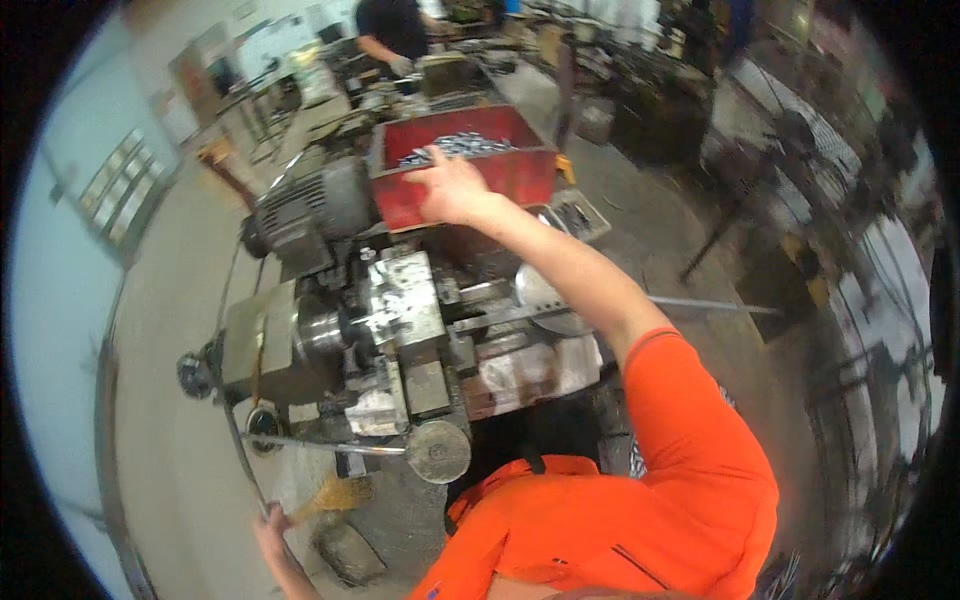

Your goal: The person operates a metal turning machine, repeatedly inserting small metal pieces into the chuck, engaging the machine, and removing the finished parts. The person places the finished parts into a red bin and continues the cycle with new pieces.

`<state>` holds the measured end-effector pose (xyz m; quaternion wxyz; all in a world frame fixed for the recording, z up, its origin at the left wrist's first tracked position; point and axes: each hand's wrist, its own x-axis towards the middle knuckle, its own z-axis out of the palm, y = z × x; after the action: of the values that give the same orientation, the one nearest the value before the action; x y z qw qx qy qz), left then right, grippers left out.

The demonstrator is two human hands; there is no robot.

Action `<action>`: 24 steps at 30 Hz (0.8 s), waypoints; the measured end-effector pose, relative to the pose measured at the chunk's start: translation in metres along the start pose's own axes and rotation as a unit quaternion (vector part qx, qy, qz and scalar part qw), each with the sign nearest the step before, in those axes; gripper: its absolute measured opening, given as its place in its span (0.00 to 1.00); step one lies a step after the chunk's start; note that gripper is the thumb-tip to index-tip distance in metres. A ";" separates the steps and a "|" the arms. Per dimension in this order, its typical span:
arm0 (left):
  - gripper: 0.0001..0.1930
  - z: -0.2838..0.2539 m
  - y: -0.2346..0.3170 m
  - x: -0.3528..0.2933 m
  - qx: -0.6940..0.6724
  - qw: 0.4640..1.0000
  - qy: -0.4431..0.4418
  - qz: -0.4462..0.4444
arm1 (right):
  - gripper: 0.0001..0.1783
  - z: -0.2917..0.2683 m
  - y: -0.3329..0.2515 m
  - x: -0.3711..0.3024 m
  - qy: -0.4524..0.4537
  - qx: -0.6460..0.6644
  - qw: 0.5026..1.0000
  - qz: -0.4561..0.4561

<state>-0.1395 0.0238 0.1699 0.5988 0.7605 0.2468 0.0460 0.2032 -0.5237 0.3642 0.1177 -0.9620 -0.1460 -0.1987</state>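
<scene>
My right arm, in an orange sleeve, stretches forward across the machine. My right hand (452, 192) is over the near rim of a red metal bin (400, 203), its fingers apart and pointing inward. A heap of small shiny metal parts (465, 146) lies in the bin, just beyond the fingertips. Low on the left, my left hand (271, 532) is closed round the lower end of a long thin lever (238, 440). The lever runs up to the side of the lathe-like machine (405, 300) between my hands. A round metal chuck or spindle (320, 330) faces its middle block.
An electric motor (318, 205) sits beside the bin. A long bar (700, 303) sticks out to the right. A ball-ended rod (340, 446), a brush (340, 494) and a shallow tray (347, 552) are at lower left. Another person (392, 30) stands at the far bench.
</scene>
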 end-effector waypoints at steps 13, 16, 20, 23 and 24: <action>0.15 0.071 0.006 0.093 0.050 0.998 -0.016 -0.046 | 0.32 -0.046 0.114 -0.367 -0.003 0.249 0.920 0.303; 0.15 0.134 0.041 0.103 0.082 0.995 -0.054 -0.029 | 0.39 -0.129 0.178 -0.490 0.029 -0.001 0.831 0.556; 0.15 0.197 0.072 0.117 0.109 0.988 -0.109 -0.010 | 0.43 -0.254 0.233 -0.693 0.041 -0.191 0.575 0.794; 0.15 0.219 0.086 0.115 0.118 0.985 -0.126 0.001 | 0.38 -0.331 0.215 -0.768 0.063 -0.230 0.429 0.871; 0.15 0.225 0.089 0.113 0.118 0.985 -0.128 0.004 | 0.39 -0.348 0.209 -0.792 0.079 -0.240 0.425 0.869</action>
<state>0.0702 -0.1412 0.1643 0.5313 0.8264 0.1693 -0.0786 -0.5453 -1.0027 0.3101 0.0038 -0.5481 0.8312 -0.0929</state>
